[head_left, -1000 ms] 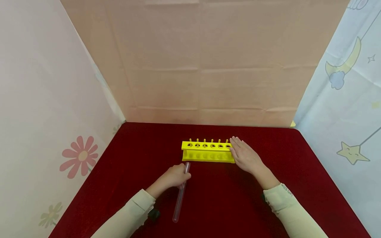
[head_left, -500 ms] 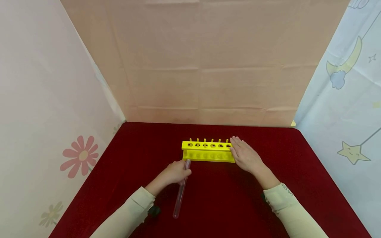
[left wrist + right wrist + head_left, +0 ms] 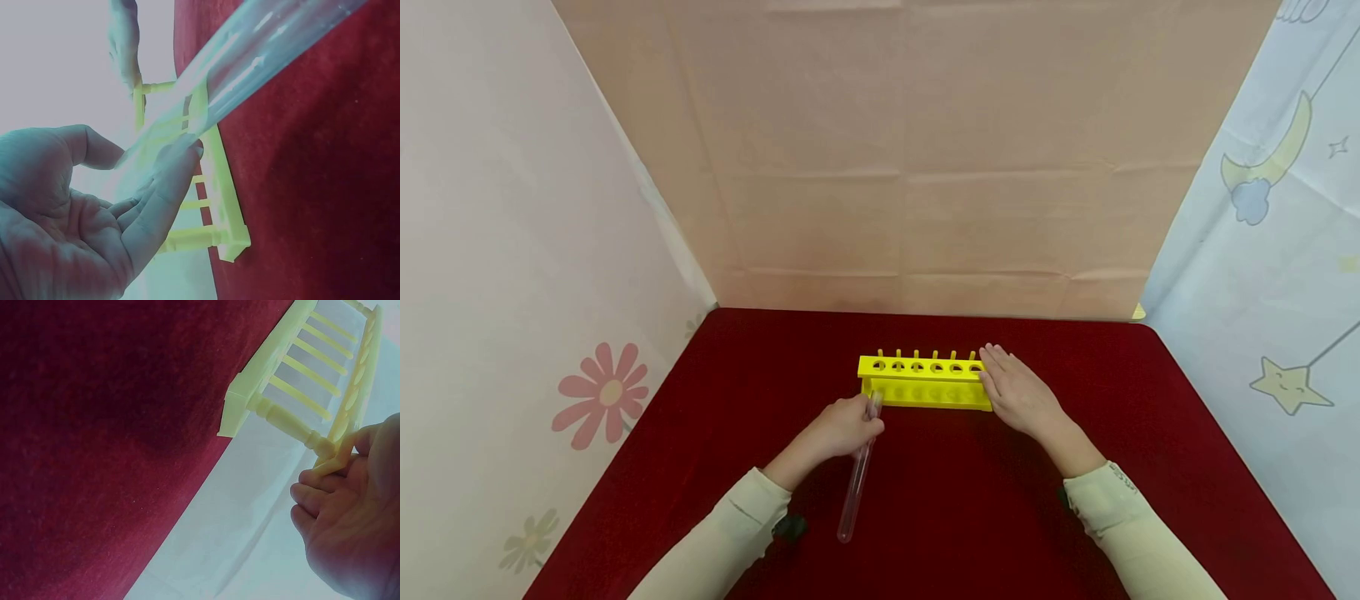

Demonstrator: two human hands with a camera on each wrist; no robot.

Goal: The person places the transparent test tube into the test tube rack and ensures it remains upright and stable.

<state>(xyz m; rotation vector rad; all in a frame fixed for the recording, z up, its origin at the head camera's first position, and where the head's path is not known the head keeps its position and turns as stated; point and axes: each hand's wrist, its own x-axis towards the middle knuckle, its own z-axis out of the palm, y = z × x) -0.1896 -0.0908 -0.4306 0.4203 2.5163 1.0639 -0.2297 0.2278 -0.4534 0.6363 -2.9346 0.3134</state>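
My left hand (image 3: pixel 844 427) pinches a clear test tube (image 3: pixel 853 500) near its upper end between thumb and fingers. The tube slants, its rounded end down toward me and its upper end overlapping the left end of a yellow test tube rack (image 3: pixel 925 393). In the left wrist view the tube (image 3: pixel 269 59) crosses in front of the rack (image 3: pixel 226 187). The rack stands upright, with a row of holes along its top board and pegs behind. At its right end my right hand (image 3: pixel 1018 393) holds the top board's corner; the right wrist view shows thumb and fingers (image 3: pixel 312 500) on either side.
A dark red cloth (image 3: pixel 1000 517) covers the table. Beyond its far edge rises a tan backdrop (image 3: pixel 910 208), with patterned white sheets at left (image 3: pixel 512 250) and right (image 3: pixel 1262 275). Dark wrist-worn pieces (image 3: pixel 790 527) show under the cuffs.
My left hand has moved slightly away from me with the test tube, bringing the tube's upper end over the rack's left front. The right hand and the rack have stayed put.
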